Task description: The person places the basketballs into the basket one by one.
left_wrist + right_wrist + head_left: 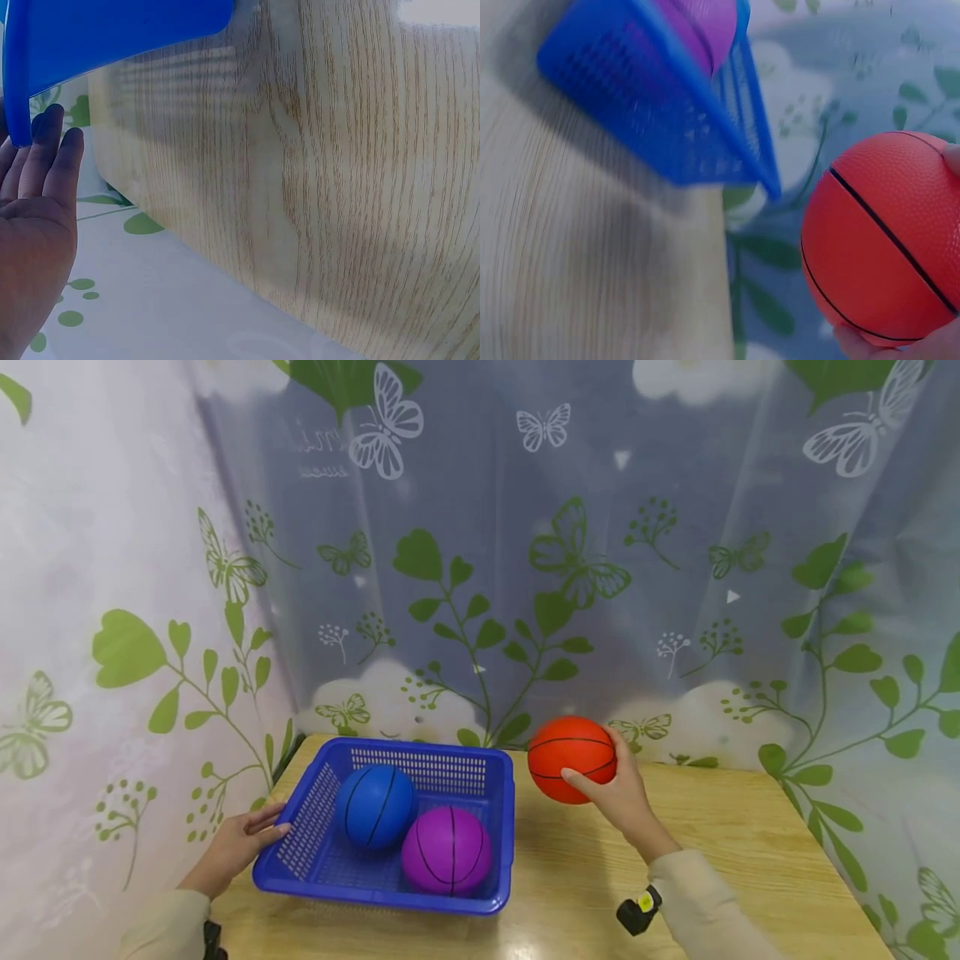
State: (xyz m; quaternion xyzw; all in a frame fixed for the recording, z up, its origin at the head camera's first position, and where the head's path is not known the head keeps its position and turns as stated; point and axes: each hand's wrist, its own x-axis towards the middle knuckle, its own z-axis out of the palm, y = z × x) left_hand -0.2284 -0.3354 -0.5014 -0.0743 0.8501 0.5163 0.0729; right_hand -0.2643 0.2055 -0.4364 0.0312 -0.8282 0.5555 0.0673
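The right hand [618,797] is curled round an orange ball [572,759], holding it above the table [675,860] just right of the blue basket [450,906]; the left hand [238,843], fingers straight, touches the basket's left wall; inside lie a blue ball [375,806] and a purple ball [446,849], touching.

A light wood-grain desk [697,852] fills the lower middle of the head view, its far edge running against a curtain printed with leaves and butterflies. On its left part, toward the lower left of the frame, sits a blue perforated plastic basket [495,827], resting directly on the desk top near the left edge. The wrist views show the same pale grained desk surface [337,187] under the basket's edge [112,30].
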